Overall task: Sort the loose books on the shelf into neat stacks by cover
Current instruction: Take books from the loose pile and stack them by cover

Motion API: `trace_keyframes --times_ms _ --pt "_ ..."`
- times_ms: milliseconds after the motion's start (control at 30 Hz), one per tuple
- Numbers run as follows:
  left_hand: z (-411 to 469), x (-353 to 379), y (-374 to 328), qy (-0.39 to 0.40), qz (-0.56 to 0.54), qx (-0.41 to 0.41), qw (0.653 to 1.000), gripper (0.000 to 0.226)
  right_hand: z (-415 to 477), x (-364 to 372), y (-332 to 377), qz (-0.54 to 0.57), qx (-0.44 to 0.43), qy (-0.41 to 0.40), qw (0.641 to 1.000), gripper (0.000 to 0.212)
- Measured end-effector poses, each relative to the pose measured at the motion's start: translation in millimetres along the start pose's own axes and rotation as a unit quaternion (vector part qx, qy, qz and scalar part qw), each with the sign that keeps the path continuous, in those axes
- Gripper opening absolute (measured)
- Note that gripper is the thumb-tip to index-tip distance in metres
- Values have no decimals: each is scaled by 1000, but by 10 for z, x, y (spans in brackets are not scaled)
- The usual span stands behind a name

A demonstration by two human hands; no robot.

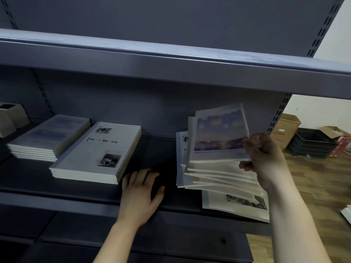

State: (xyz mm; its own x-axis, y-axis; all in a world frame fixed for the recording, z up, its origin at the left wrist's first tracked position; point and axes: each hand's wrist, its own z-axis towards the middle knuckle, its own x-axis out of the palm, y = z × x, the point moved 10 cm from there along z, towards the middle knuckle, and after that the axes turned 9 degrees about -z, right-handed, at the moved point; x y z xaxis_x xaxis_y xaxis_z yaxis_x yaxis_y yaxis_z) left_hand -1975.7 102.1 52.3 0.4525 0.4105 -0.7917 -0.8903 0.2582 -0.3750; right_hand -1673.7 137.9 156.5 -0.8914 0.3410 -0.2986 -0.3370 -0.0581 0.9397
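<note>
On the grey shelf (161,149) lie two neat stacks: one with blue-picture covers (49,137) at the left, one with white "Time & Memory" covers (98,150) beside it. A loose, fanned pile of books (218,177) sits at the right end, partly overhanging the shelf edge. My right hand (264,158) grips the right edge of the top book with a sky-picture cover (218,133) and tilts it upward off the pile. My left hand (140,194) rests flat on the bare shelf between the white stack and the pile, fingers spread, holding nothing.
An upper shelf board (171,61) hangs low overhead. Beige boxes (11,118) stand at the shelf's far left. Beyond the right upright, cardboard boxes (286,128) and black trays (309,143) sit on the wooden floor.
</note>
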Motion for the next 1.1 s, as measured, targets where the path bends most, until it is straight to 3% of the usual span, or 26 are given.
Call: trace_keyframes --times_ms 133,333,533,867,1100 --pt "1 -177 215 -7 -4 -5 1000 44 -121 332 119 28 -18 10 999 8" --pt "-26 -562 664 -28 -7 -9 1000 42 -287 1110 270 29 -12 48 998 10" --pt "-99 -1006 1385 -47 -17 -14 999 40 -447 1891 416 -22 -21 44 999 9" --pt "-187 -1511 2431 -87 -14 -17 996 36 -823 3232 502 48 42 102 993 9" --pt "-273 -1600 3059 -52 5 -36 998 34 -1103 3989 599 64 66 158 983 10"
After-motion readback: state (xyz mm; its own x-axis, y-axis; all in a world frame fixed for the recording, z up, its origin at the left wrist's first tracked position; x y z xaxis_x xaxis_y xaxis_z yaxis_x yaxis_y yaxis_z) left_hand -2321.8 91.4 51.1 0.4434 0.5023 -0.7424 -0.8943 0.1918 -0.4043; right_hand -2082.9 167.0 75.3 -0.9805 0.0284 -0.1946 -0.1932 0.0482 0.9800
